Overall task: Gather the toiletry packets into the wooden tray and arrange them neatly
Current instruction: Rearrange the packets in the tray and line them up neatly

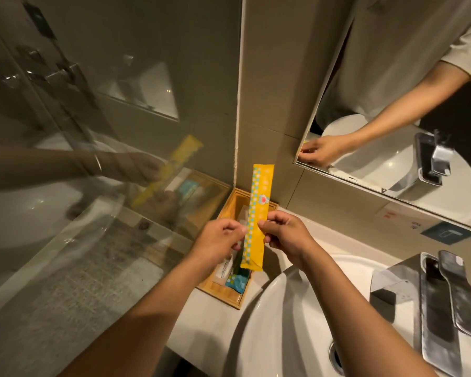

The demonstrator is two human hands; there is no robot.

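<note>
Both the left hand (220,238) and right hand (284,235) pinch the long yellow packet (257,213) mid-length above the wooden tray (223,293); it looks light, thin, crinkly, probably slippery, best gripped by its edges.

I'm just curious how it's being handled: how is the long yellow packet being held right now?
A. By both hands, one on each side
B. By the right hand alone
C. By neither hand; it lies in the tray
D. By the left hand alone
A: the left hand and the right hand each pinch a long edge of the yellow packet, which is held up above the wooden tray.
</note>
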